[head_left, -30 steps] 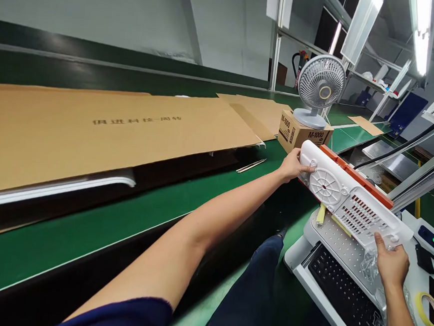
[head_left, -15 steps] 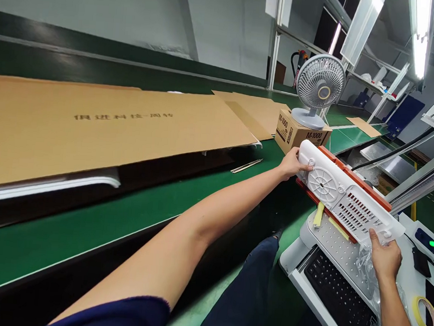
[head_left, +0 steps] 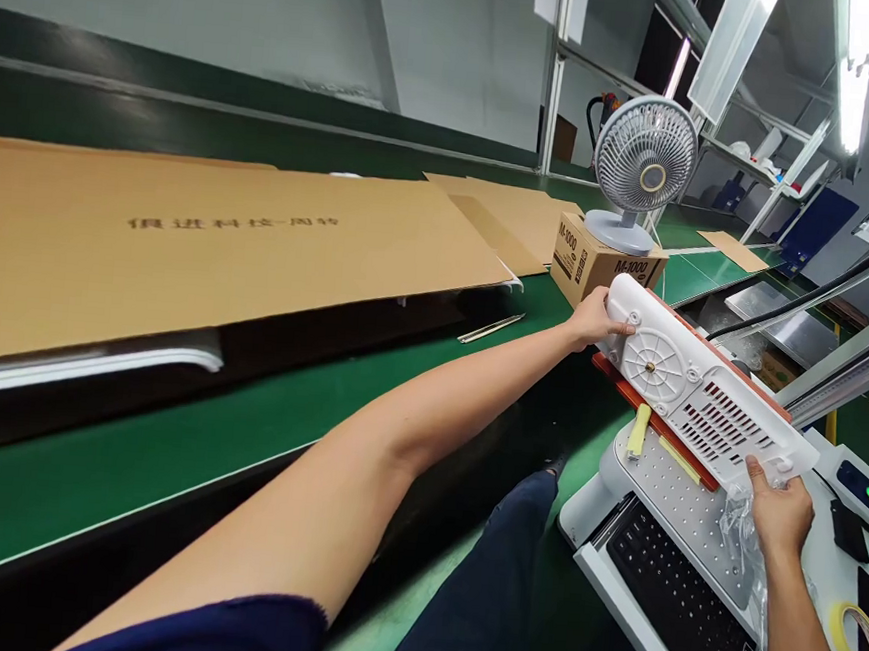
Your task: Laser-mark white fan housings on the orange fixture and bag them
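Observation:
A long white plastic panel, with a round spoked section and a slotted vent, spans between my two hands. My left hand grips its far left end, thumb on the face. At the near right end, my right hand holds the edge with the thumb on top; its other fingers are hidden. Behind and below the panel lies an orange-red frame, partly covered. Yellow tape hangs from its lower edge. Crumpled clear plastic film sits beside my right hand.
Below the panel are a perforated metal plate and a keyboard. A tape roll lies at right. A fan stands on a carton. Cardboard sheets cover part of the green bench.
The white panel has shifted slightly to the right, with both hands still on it, and hides more of the orange-red frame's upper edge. The view has moved a little too.

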`<state>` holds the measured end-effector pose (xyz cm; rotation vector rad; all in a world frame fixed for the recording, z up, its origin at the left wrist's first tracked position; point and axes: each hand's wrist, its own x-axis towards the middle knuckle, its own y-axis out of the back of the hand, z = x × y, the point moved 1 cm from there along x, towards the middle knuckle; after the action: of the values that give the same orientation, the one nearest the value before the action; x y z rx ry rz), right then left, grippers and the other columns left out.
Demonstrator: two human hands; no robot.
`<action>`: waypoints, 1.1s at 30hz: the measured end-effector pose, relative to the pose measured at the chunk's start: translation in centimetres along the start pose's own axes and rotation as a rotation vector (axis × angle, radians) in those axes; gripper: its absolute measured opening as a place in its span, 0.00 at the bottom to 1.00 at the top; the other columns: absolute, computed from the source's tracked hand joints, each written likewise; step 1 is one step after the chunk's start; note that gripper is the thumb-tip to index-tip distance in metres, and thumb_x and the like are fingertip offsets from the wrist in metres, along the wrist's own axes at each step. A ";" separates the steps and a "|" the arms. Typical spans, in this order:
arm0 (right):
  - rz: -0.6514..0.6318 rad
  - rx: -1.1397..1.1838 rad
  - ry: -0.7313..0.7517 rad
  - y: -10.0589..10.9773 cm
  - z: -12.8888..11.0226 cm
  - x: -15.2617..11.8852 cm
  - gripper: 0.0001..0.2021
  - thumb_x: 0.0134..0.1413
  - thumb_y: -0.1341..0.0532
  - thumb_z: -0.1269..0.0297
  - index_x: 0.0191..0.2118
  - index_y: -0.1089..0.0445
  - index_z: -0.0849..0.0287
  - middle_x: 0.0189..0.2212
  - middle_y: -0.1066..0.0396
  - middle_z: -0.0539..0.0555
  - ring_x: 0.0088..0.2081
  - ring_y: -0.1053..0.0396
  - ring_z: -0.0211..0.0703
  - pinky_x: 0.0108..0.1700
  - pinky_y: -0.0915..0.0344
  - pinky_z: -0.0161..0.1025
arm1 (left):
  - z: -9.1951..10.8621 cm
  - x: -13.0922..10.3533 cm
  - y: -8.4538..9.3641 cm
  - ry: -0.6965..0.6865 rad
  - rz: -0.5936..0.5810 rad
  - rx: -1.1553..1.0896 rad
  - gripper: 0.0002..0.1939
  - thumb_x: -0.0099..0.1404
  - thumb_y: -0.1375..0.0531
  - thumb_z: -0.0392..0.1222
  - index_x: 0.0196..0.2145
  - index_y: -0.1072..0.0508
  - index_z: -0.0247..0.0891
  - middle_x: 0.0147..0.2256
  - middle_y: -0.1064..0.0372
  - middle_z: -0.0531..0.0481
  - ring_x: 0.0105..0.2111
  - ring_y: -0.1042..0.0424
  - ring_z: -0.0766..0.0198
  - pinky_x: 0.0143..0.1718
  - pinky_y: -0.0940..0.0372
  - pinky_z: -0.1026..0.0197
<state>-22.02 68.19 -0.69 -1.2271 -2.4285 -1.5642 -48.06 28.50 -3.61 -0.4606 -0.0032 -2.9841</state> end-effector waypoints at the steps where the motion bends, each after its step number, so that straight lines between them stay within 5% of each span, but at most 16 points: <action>1: 0.009 0.001 0.001 0.0 0.0 0.1 0.40 0.45 0.38 0.23 0.45 0.21 0.58 0.44 0.19 0.72 0.48 0.23 0.78 0.53 0.28 0.65 | -0.1 0.0 0.0 -0.003 -0.003 0.012 0.49 0.38 0.14 0.46 0.55 0.29 0.38 0.53 0.23 0.39 0.54 0.26 0.42 0.57 0.31 0.46; 8: 0.026 -0.019 0.028 0.0 0.0 0.9 0.34 0.41 0.36 0.25 0.37 0.25 0.55 0.38 0.20 0.69 0.46 0.23 0.77 0.51 0.29 0.62 | -1.2 -0.3 0.3 -0.025 -0.003 0.131 0.46 0.47 0.18 0.52 0.58 0.30 0.39 0.54 0.24 0.40 0.54 0.25 0.44 0.56 0.31 0.47; 15: -0.005 0.022 0.006 -0.4 0.5 0.8 0.36 0.40 0.34 0.25 0.39 0.23 0.56 0.41 0.19 0.69 0.48 0.23 0.78 0.50 0.30 0.59 | -0.4 -0.7 0.6 -0.047 -0.008 0.299 0.43 0.48 0.20 0.56 0.56 0.30 0.38 0.54 0.24 0.41 0.53 0.25 0.42 0.52 0.31 0.48; 27: -0.051 -0.015 0.021 0.3 0.2 -0.1 0.28 0.56 0.27 0.39 0.53 0.23 0.54 0.51 0.19 0.61 0.51 0.22 0.66 0.53 0.29 0.52 | -2.1 -0.8 0.1 -0.042 -0.022 0.219 0.52 0.46 0.19 0.58 0.64 0.33 0.41 0.58 0.25 0.39 0.56 0.25 0.42 0.58 0.31 0.45; 33: -0.072 -0.062 0.034 1.0 0.5 -0.6 0.21 0.62 0.29 0.45 0.55 0.20 0.49 0.47 0.18 0.57 0.48 0.22 0.62 0.51 0.29 0.50 | -1.9 -1.5 -0.1 -0.021 -0.012 0.288 0.52 0.52 0.21 0.56 0.68 0.35 0.40 0.60 0.25 0.36 0.56 0.25 0.41 0.59 0.31 0.44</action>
<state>-20.79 68.45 -0.36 -1.1235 -2.4470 -1.6768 -47.28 28.73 -5.89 -0.4560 -0.4319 -2.9219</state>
